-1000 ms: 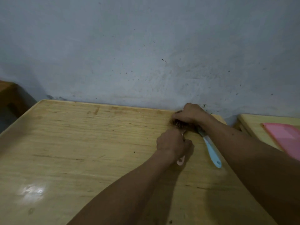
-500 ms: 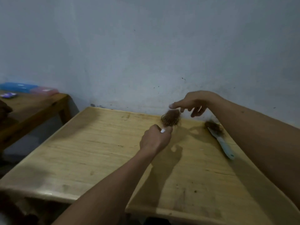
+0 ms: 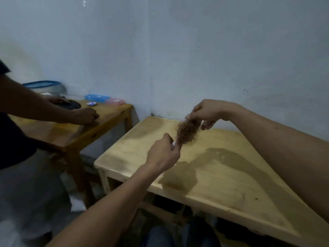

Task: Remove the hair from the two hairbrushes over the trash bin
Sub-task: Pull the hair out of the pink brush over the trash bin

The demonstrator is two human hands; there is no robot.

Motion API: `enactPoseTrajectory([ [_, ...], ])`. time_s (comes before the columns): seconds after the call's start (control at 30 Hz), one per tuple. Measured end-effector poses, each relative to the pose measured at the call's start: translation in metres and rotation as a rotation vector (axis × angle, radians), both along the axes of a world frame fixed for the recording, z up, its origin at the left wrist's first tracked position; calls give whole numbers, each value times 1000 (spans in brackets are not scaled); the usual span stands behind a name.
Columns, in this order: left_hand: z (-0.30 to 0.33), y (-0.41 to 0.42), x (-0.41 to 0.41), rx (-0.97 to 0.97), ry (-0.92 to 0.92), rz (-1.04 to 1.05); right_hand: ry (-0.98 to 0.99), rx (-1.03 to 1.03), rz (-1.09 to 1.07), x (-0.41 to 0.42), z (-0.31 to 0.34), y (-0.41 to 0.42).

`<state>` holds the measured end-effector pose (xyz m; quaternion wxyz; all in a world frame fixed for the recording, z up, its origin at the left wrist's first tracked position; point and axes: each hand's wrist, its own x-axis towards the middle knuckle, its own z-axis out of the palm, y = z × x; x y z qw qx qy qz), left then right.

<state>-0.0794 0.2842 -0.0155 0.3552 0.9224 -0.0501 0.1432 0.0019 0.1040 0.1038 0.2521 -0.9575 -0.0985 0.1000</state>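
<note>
The left hand (image 3: 162, 154) is closed round the handle of a hairbrush (image 3: 187, 133), held up above the table (image 3: 222, 175) w/ its pins facing the camera; the right hand (image 3: 204, 112) is at the brush's far tip, thumb & fingers pinched on the brown hair (image 3: 191, 124), other fingers loose; no trash bin in view, so I think the brush should go over a bin first; then peel the hair up off the pins in one clump, slow, so bits don't drop on the table; the table's left edge is close, w/ open floor past it; a 2nd person (image 3: 16, 132) stands left of the table by a smaller desk (image 3: 106, 118), so swing w/ care.
</note>
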Motion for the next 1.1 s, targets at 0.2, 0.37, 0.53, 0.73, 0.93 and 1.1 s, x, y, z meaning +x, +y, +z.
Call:
enactPoseTrajectory([
  [0.2,-5,47,-34,62,146,64,131,108,137,-22,-26,45],
  [0.37,-11,91,-55,321,21,233,238,10,286,-31,-38,81],
  [0.53,-16,130,-84,606,-130,252,265,-108,492,-34,-37,128],
  [0.73,-26,170,-113,776,-155,274,282,-201,807,-60,-43,191],
  [0.93,-49,206,-149,823,-107,366,163,-274,948,-82,-74,246],
  [1.1,-85,239,-187,803,18,443,73,-251,1039,-103,-113,289],
])
